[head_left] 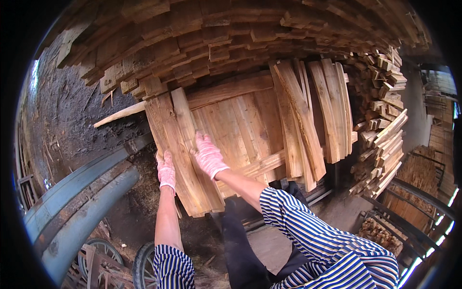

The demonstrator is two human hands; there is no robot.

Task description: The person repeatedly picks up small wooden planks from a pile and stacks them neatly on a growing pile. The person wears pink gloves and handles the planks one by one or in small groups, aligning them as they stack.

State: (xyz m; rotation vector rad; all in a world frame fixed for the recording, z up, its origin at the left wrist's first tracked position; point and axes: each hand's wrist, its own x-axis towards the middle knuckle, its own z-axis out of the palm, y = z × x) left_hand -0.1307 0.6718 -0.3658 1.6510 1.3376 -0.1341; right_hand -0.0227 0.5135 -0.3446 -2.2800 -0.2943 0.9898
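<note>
Pale wood is handled w/ both hands: a wide board [161,123] and a narrower board [182,113] are laid side by side along the L edge of a board layer [231,126]. Their far ends are set at its far L corner; their near ends are carried out past its near edge.

Pink-and-white gloves are worn. The L hand [166,171] is placed against the wide board's outer L edge, w/ its digits pointed away from the body; whether wood is pinched btwn thumb & fingers can't be told. The R hand [210,156] is laid at the narrower board's R edge, fingers extended & held close together, thumb parted from them toward the wood.

Toward the R edge of the layer, loose boards [331,103] are laid lengthwise, some overlapped, w/ several ends jutting past the near edge. A pale strip [121,114] is stuck out beyond the far L corner. Beyond the far edge, a tall plank pile [202,29] is stacked; past the R edge, a batten stack [385,144]. Nr the near L corner, a curved blue metal rail [79,185] is seen.
</note>
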